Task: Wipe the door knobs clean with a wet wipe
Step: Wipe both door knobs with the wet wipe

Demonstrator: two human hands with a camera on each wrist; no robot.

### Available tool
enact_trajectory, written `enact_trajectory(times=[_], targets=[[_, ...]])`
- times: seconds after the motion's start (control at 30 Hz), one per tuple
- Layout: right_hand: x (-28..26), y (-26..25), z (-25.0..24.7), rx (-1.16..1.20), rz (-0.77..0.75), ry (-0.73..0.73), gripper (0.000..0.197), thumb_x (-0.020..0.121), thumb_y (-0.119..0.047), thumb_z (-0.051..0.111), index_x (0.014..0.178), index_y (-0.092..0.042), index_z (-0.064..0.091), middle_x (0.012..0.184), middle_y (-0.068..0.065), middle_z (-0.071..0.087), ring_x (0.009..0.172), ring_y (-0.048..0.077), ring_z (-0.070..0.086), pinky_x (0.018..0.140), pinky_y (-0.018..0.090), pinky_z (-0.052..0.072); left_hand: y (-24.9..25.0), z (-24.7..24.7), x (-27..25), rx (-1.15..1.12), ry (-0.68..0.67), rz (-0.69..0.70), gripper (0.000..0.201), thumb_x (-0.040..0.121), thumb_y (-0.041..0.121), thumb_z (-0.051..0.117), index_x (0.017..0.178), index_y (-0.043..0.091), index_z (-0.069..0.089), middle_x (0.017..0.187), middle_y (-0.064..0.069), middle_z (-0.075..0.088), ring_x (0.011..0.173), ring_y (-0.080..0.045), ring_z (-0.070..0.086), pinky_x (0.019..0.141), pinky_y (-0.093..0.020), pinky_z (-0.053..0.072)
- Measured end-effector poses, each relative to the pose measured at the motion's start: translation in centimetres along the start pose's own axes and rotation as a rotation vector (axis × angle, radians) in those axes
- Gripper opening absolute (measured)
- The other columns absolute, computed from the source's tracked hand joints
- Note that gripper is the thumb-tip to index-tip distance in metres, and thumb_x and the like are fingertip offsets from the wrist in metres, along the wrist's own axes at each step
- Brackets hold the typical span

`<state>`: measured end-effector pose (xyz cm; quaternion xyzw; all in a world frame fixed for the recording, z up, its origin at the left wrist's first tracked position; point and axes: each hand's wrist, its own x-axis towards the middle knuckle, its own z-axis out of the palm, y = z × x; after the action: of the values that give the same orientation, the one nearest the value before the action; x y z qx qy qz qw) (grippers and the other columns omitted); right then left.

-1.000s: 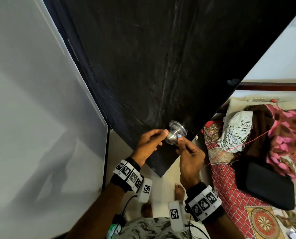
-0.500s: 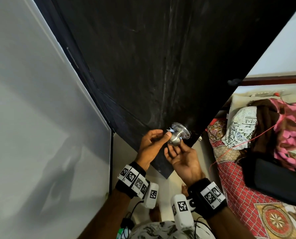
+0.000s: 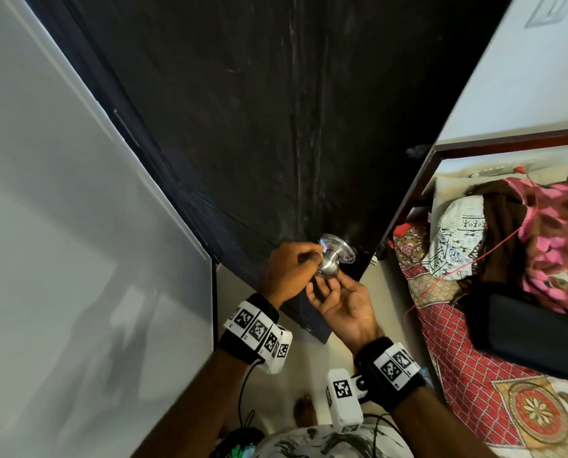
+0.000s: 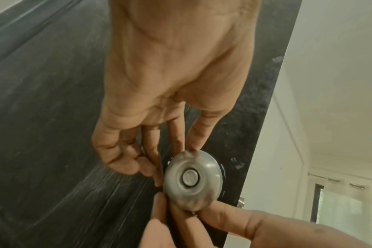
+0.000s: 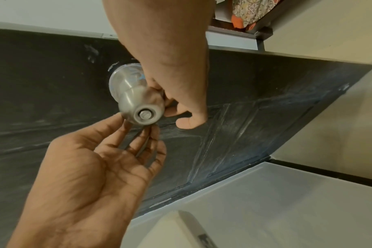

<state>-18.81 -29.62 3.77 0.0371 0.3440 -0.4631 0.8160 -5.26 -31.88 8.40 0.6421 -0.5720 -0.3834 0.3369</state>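
A brushed steel door knob (image 3: pixel 329 268) stands out from the black door (image 3: pixel 276 127) near its free edge. My left hand (image 3: pixel 315 259) comes in from the left, its fingers curled behind the knob's neck at the rosette. A pale sliver of wet wipe (image 3: pixel 324 248) shows by the fingertips; the rest is hidden. In the left wrist view the left fingers (image 4: pixel 176 139) reach the knob's (image 4: pixel 192 181) upper rim. My right hand (image 3: pixel 329 285) lies palm up below. Its thumb (image 4: pixel 223 216) and fingers pinch the lower rim, which the right wrist view (image 5: pixel 138 110) also shows.
A white wall panel (image 3: pixel 77 226) closes the left side. To the right, a bed (image 3: pixel 467 375) with a red patterned cover carries heaped clothes (image 3: pixel 540 233) and a black bag (image 3: pixel 524 332). My bare foot (image 3: pixel 304 411) stands on the pale floor below the knob.
My right hand has rolled from gripping the knob's side to palm up beneath it. My left hand has slid further over the knob's neck toward the rosette.
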Motion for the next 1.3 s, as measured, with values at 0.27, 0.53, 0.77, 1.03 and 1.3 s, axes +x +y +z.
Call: enact_trajectory(times=[0.27, 0.53, 0.77, 1.03, 1.3], targets=[[-0.4, 0.1, -0.2, 0.046, 0.080, 0.003, 0.016, 0.101, -0.028, 0.059, 0.104, -0.013, 0.062, 0.109, 0.014, 0.077, 0.101, 0.023, 0.076, 0.087, 0.039, 0.062, 1.5, 1.0, 0.4, -0.073, 0.121, -0.132, 0.014, 0.089, 0.025, 0.077, 0.095, 0.014, 0.083, 0.083, 0.001, 0.080, 0.081, -0.009, 0.075, 0.077, -0.027, 0.057], [-0.9, 0.0, 0.0, 0.031, 0.070, -0.006, 0.038, 0.091, -0.023, 0.064, 0.123, -0.005, 0.065, 0.125, 0.014, 0.072, 0.109, 0.022, 0.073, 0.086, 0.036, 0.060, 2.2, 1.5, 1.2, -0.244, 0.195, -0.388, 0.011, 0.077, 0.019, 0.084, 0.067, 0.014, 0.079, 0.070, -0.006, 0.078, 0.063, -0.011, 0.071, 0.066, -0.027, 0.055], [-0.6, 0.0, -0.1, 0.034, 0.073, 0.015, 0.028, 0.096, -0.023, 0.061, 0.120, -0.010, 0.061, 0.111, 0.014, 0.076, 0.101, 0.022, 0.074, 0.087, 0.036, 0.058, 2.8, 1.7, 0.1, -0.152, 0.266, -0.276, 0.007, 0.081, 0.019, 0.080, 0.084, 0.014, 0.084, 0.069, 0.004, 0.078, 0.060, 0.000, 0.070, 0.059, -0.018, 0.054], [-0.8, -0.1, 0.1, -0.022, 0.060, 0.043, 0.020, 0.100, -0.026, 0.059, 0.096, -0.009, 0.068, 0.094, 0.009, 0.075, 0.087, 0.021, 0.073, 0.095, 0.038, 0.053, 4.4, 1.7, -1.0, -0.028, 0.252, -0.078, 0.010, 0.083, 0.019, 0.081, 0.091, 0.013, 0.083, 0.082, 0.003, 0.080, 0.075, -0.006, 0.075, 0.073, -0.026, 0.062], [-2.3, -1.2, -0.7, -0.249, -0.096, 0.174, 0.019, 0.103, -0.024, 0.057, 0.116, -0.013, 0.067, 0.104, 0.006, 0.071, 0.093, 0.017, 0.068, 0.082, 0.032, 0.053, 4.9, 1.4, -2.4, -0.298, 0.154, -0.059, 0.009, 0.088, 0.012, 0.078, 0.096, 0.011, 0.082, 0.085, 0.001, 0.081, 0.082, -0.009, 0.077, 0.080, -0.029, 0.062]])
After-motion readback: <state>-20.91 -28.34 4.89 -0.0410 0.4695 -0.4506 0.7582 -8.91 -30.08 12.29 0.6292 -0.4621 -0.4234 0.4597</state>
